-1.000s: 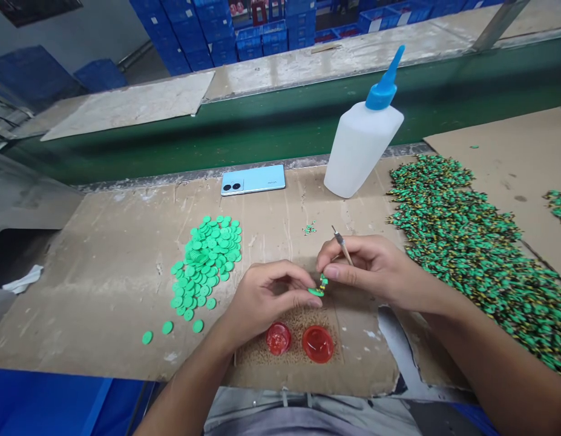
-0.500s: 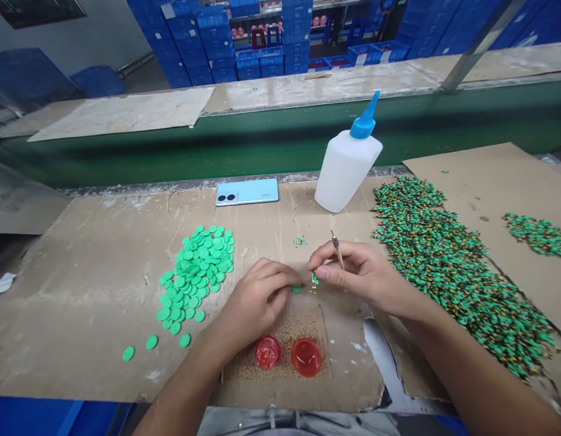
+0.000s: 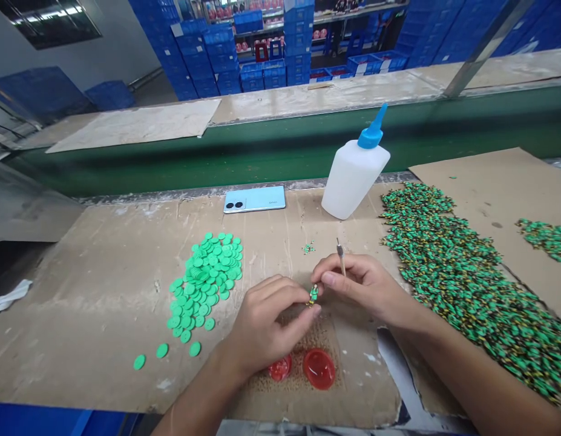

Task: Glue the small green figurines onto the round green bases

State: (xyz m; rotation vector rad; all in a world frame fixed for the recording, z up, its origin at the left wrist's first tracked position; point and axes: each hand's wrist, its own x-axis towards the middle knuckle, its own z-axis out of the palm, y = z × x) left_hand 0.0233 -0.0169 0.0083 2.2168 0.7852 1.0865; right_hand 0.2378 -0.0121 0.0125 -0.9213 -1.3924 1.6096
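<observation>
Pinching small green figure [image 3: 313, 294] over near counter [image 3: 103, 272]: left hand [image 3: 272, 315] gripping lower end, right hand [image 3: 364, 280] holding thin tool [image 3: 341, 259], fingertips at top. Piece seemingly midway; many green discs [image 3: 205, 275] lying loose left, heaped pieces [image 3: 457, 266] right, much apparently remaining.

Legible Markings: One Brand Name

One marking read: the brand lettering "vivo" [image 3: 273, 202] on the back of the light-blue phone [image 3: 253, 198], which lies on the desk [image 3: 103, 272] at 10 o'clock from the view's centre. The lettering sits toward the phone's 3 o'clock end. White labels [image 3: 175, 29] on blue crates [image 3: 189, 60] at 11 o'clock, and others [image 3: 360, 68] at 1 o'clock: too small to read.
</observation>
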